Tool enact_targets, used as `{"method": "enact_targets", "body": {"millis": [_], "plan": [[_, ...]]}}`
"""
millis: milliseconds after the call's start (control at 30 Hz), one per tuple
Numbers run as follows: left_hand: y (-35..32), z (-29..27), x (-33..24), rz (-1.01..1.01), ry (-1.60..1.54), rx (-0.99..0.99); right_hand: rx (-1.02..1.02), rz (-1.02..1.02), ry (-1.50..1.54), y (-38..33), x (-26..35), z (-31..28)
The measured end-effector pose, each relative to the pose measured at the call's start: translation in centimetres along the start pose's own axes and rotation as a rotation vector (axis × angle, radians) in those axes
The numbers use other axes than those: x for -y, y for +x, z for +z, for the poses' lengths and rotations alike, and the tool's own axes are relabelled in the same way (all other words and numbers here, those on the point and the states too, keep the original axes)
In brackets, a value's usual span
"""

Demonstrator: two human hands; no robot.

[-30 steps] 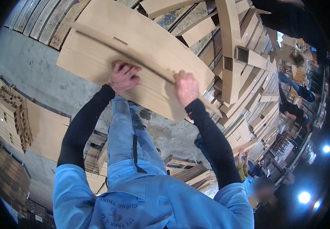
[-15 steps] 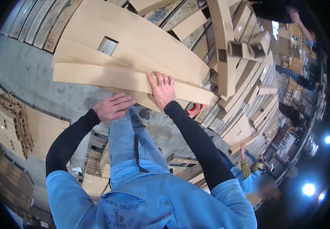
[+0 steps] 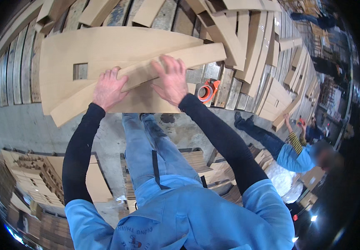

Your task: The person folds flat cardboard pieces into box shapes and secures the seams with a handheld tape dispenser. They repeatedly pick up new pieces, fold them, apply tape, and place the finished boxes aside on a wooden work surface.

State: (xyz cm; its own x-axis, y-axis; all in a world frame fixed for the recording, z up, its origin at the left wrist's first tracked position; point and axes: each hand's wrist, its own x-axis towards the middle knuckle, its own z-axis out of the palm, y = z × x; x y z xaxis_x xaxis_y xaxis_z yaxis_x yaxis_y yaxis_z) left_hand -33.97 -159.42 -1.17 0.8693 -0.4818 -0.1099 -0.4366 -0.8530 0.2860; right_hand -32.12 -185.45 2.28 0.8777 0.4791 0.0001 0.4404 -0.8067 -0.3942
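A long folded cardboard strip (image 3: 203, 55) lies slantwise over a flat cardboard sheet (image 3: 117, 41) that has a square cut-out. My left hand (image 3: 110, 89) grips the strip left of its middle, thumb on the near side and fingers over the far side. Right of the middle, my right hand (image 3: 172, 79) clasps the same strip, fingers over its top and thumb below. The sheet's near edge sticks out under both hands. Just to the right of my right hand, an orange tape dispenser (image 3: 208, 90) with a tape roll rests on the pallet slats.
Wooden pallet slats (image 3: 26, 71) support the sheet. Several folded cardboard lengths (image 3: 259, 50) are strewn at the far side and right. Stacked cardboard (image 3: 34, 175) stands behind on the left. A co-worker (image 3: 292, 154) handles cardboard at the right.
My left hand, earlier off the strip, has come onto it and closed round it. My right hand keeps its hold. The strip now slants up to the right; the view has turned.
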Motion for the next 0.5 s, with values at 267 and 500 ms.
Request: {"method": "enact_targets", "body": {"millis": [267,500], "plan": [[-0.4,0.2,-3.2,-0.027,0.018,0.014,-0.81,1.214,0.545,-18.7,-15.9,6.5],[0.4,-0.4,-3.1,0.001,0.083,0.043,-0.593,1.196,0.802,-19.7,-19.1,9.8]]}}
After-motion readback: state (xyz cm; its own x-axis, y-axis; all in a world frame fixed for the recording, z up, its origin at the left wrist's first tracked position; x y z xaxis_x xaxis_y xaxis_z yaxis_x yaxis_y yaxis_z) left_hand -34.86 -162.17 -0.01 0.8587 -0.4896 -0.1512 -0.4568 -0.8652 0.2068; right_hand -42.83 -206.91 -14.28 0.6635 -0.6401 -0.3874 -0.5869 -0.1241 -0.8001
